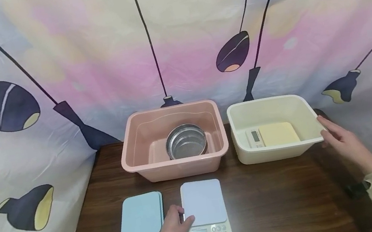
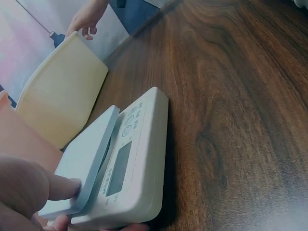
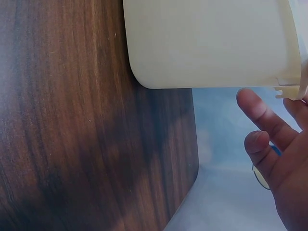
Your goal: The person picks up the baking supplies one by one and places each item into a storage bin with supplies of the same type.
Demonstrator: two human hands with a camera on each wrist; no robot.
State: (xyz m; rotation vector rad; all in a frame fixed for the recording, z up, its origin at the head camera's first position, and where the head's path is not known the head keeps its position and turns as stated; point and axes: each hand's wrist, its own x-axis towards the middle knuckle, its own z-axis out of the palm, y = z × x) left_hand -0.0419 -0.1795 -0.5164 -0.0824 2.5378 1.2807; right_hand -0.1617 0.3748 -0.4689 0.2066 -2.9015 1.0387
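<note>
My left hand [image 1: 173, 228] is at the left edge of a white kitchen scale [image 1: 203, 203]. In the left wrist view its thumb [image 2: 62, 186] lies on the weighing plate, with fingertips along the scale's side below. A light blue kitchen scale [image 1: 141, 217] lies to the left, partly behind that hand. My right hand [image 1: 348, 146] holds the right rim of a cream plastic basin [image 1: 273, 154]; in the right wrist view, some fingers [image 3: 262, 115] stand loose below the rim. Inside this basin lies a kitchen scale with a pale yellow plate [image 1: 279, 134].
A pink plastic basin [image 1: 176, 169] stands left of the cream one, with round metal sieves [image 1: 186, 142] in it. Both basins stand near the back edge of the dark wooden table [image 1: 278, 203]. A patterned cloth [image 1: 179, 51] hangs behind.
</note>
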